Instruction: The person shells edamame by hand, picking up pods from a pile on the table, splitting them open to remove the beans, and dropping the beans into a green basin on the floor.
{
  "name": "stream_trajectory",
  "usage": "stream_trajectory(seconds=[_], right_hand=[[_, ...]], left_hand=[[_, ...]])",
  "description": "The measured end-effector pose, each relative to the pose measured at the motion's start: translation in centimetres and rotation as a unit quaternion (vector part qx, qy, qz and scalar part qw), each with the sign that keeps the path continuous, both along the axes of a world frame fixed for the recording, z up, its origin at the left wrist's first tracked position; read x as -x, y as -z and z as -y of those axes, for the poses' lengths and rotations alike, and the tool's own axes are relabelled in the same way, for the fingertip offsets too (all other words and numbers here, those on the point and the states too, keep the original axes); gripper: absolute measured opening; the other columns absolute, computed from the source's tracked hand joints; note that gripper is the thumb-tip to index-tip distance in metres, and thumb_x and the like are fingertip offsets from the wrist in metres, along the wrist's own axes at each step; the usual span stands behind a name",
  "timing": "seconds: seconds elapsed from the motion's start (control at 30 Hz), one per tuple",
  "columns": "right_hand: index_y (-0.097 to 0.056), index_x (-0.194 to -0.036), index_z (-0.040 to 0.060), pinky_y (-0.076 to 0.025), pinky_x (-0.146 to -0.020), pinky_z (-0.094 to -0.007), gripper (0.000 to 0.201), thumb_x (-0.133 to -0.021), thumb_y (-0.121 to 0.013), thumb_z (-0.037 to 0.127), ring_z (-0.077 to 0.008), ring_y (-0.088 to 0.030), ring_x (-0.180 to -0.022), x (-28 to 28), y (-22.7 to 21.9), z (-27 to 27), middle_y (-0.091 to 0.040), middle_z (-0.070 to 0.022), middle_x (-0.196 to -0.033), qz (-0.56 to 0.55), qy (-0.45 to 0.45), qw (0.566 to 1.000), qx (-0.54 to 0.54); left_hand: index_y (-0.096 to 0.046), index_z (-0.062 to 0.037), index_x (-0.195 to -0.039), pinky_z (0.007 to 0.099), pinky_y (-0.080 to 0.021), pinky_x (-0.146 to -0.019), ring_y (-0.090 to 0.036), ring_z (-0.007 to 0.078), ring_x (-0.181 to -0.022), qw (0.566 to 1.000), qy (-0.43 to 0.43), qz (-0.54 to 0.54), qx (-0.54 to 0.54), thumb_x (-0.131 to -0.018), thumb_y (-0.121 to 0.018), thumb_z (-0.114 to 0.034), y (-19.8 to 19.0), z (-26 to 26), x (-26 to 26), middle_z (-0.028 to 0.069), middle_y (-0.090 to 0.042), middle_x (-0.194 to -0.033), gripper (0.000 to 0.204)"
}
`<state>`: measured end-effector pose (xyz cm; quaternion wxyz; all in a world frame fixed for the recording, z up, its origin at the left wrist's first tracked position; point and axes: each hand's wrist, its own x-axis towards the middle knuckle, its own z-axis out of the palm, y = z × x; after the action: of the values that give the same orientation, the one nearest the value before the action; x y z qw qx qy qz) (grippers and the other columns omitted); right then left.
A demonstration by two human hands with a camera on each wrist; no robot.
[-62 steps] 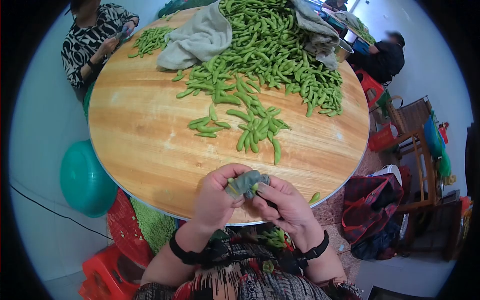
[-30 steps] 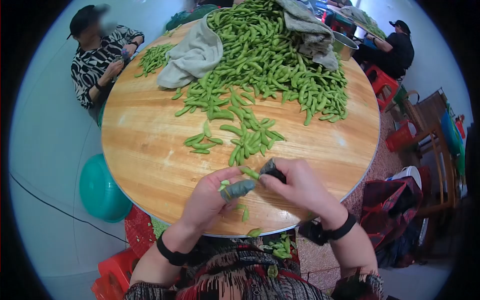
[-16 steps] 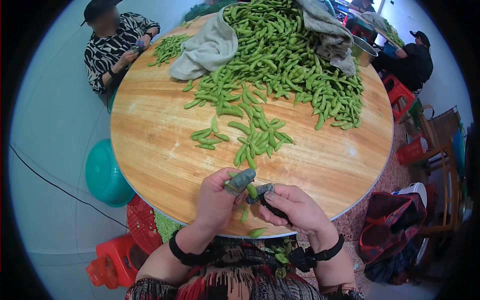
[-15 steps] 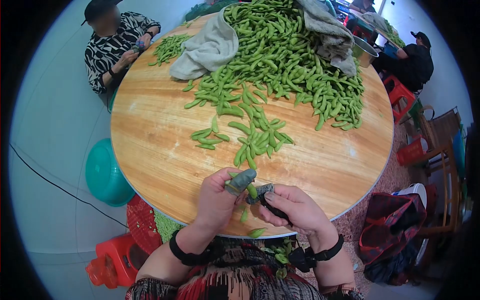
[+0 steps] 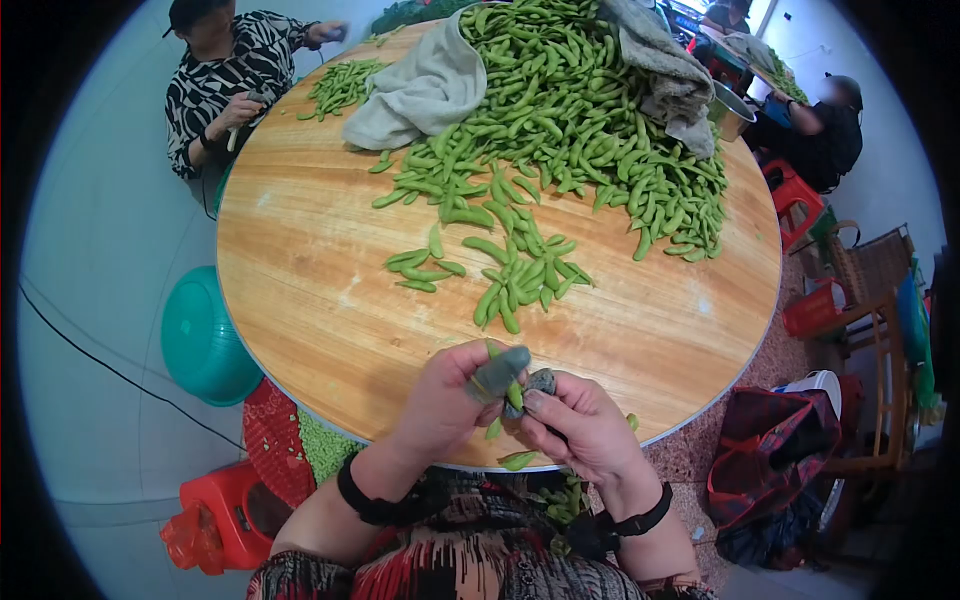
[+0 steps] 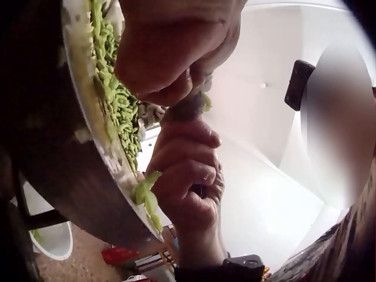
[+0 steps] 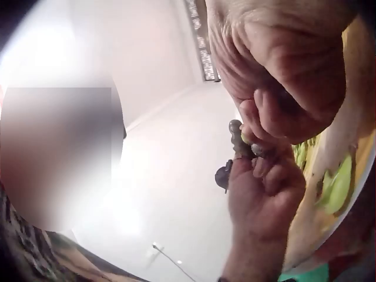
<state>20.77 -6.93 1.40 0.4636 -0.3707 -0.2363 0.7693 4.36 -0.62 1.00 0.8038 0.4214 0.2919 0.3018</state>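
Over the near edge of the table, my left hand (image 5: 440,402) pinches a green edamame pod (image 5: 515,394) under its thumb, which wears a grey-green cover (image 5: 497,374). Close against it, my right hand (image 5: 585,425) has curled fingers and grips the pod's near end; a dark grey cover (image 5: 541,381) wraps one finger. In the left wrist view, the right hand (image 6: 185,173) meets the left from below, with a bit of green between them. The right wrist view shows the left hand (image 7: 264,200) under the right one; fingers mostly hide the pod.
A big heap of edamame pods (image 5: 560,110) lies at the back of the round wooden table (image 5: 330,270), beside grey cloths (image 5: 425,95). Loose pods (image 5: 525,280) lie nearer. Shelled beans (image 5: 325,447) fill a container below left. Another person (image 5: 230,80) sits at left.
The hands were apart with a pod stretched between them a second ago; now they are together. Another pod shows near the table's right edge. The person at left has extended an arm toward the heap.
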Motion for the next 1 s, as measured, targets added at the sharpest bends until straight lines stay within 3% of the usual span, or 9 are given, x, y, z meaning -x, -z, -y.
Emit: stream_trajectory(seconds=[0.03, 0.13, 0.23, 0.37, 0.47, 0.53, 0.77, 0.93, 1.0], right_hand=[[-0.057, -0.099, 0.0039, -0.028, -0.042, -0.0162, 0.015, -0.091, -0.049, 0.014, -0.0023, -0.035, -0.045, 0.3, 0.2, 0.1, -0.05, 0.0017, -0.064, 0.003, 0.001, 1.0, -0.003], [-0.057, -0.079, 0.0019, -0.032, -0.043, -0.017, 0.017, -0.09, -0.051, 0.013, -0.002, -0.042, -0.049, 2.1, 0.4, 0.1, -0.052, 0.0024, -0.06, 0.355, 0.118, 0.907, -0.193], [-0.056, -0.08, 0.0003, -0.032, -0.044, -0.018, 0.017, -0.089, -0.052, 0.013, -0.0022, -0.041, -0.05, 2.4, -0.6, -0.1, -0.051, 0.0028, -0.06, 0.193, 0.099, 0.976, -0.03], [-0.058, -0.083, -0.0003, -0.033, -0.045, -0.0187, 0.017, -0.089, -0.053, 0.015, -0.0024, -0.042, -0.051, 2.7, -0.5, -0.2, -0.051, 0.0026, -0.061, 0.03, 0.079, 0.996, -0.002], [-0.06, -0.09, -0.0021, -0.039, -0.05, -0.019, 0.015, -0.086, -0.057, 0.013, -0.0034, -0.047, -0.056, 3.0, -0.9, -1.0, -0.057, 0.0013, -0.068, 0.439, 0.197, 0.863, -0.154], [-0.06, -0.09, -0.0026, -0.04, -0.051, -0.0197, 0.016, -0.085, -0.059, 0.012, -0.0036, -0.049, -0.058, 4.0, -1.8, -1.4, -0.059, 0.0008, -0.069, 0.418, 0.169, 0.877, -0.168], [-0.06, -0.085, -0.0029, -0.041, -0.051, -0.0206, 0.016, -0.084, -0.062, 0.013, -0.0039, -0.05, -0.059, 3.7, -2.0, -1.2, -0.059, 0.0017, -0.067, 0.445, 0.078, 0.883, -0.125], [-0.058, -0.078, -0.0035, -0.04, -0.049, -0.0238, 0.017, -0.083, -0.062, 0.013, -0.0062, -0.049, -0.055, 4.8, -0.9, -1.3, -0.058, -0.0021, -0.061, 0.39, 0.109, 0.911, -0.077], [-0.057, -0.077, -0.0045, -0.041, -0.049, -0.0269, 0.019, -0.082, -0.062, 0.013, -0.01, -0.05, -0.052, 5.5, -0.7, -1.3, -0.057, -0.008, -0.059, 0.563, 0.125, 0.794, -0.191]], left_hand=[[-0.055, -0.0042, -0.088, 0.0151, -0.032, -0.049, -0.043, 0.0009, -0.056, 0.996, -0.028, -0.064, -0.053, -0.085, -0.06, -0.011, -0.1, 0.1, -0.2, -0.0026, -0.054, -0.075, 0.009], [-0.057, -0.0028, -0.095, 0.0156, -0.037, -0.053, -0.047, 0.0017, -0.061, 0.977, -0.092, -0.076, -0.174, -0.082, -0.061, -0.006, 1.2, 0.6, -0.4, -0.0025, -0.056, -0.081, 0.014], [-0.057, -0.0031, -0.109, 0.0183, -0.044, -0.062, -0.052, 0.0041, -0.07, 0.979, -0.104, -0.078, -0.157, -0.079, -0.063, -0.003, 1.1, 0.5, 0.7, -0.0004, -0.059, -0.085, 0.031], [-0.052, -0.0046, -0.12, 0.0163, -0.041, -0.061, -0.051, 0.0024, -0.069, 0.998, -0.035, -0.007, -0.045, -0.078, -0.064, -0.001, 1.1, -0.2, 2.5, -0.0012, -0.058, -0.085, 0.044], [-0.049, -0.0058, -0.124, 0.02, -0.044, -0.064, -0.053, 0.0059, -0.071, 0.983, -0.032, -0.099, -0.151, -0.077, -0.062, 0.001, 0.5, -0.3, 2.9, -0.0007, -0.058, -0.083, 0.049], [-0.048, -0.004, -0.123, 0.0331, -0.046, -0.075, -0.06, 0.0254, -0.087, 0.899, -0.044, -0.206, -0.384, -0.074, -0.061, 0.0, 0.7, -0.1, 3.2, 0.0112, -0.063, -0.091, 0.05], [-0.054, -0.0025, -0.102, 0.0343, -0.047, -0.071, -0.06, 0.0281, -0.081, 0.896, -0.015, -0.21, -0.391, -0.07, -0.062, 0.0, -0.1, -0.6, 4.3, 0.0128, -0.06, -0.085, 0.033], [-0.053, -0.0028, -0.093, 0.04, -0.047, -0.065, -0.056, 0.0342, -0.074, 0.786, 0.028, -0.287, -0.547, -0.069, -0.053, 0.005, 0.1, -0.4, 4.4, 0.0144, -0.056, -0.081, 0.025], [-0.053, -0.0024, -0.09, 0.0404, -0.046, -0.064, -0.055, 0.0344, -0.072, 0.777, 0.004, -0.296, -0.556, -0.068, -0.051, 0.006, 0.3, 0.0, 4.1, 0.0142, -0.055, -0.079, 0.024]])
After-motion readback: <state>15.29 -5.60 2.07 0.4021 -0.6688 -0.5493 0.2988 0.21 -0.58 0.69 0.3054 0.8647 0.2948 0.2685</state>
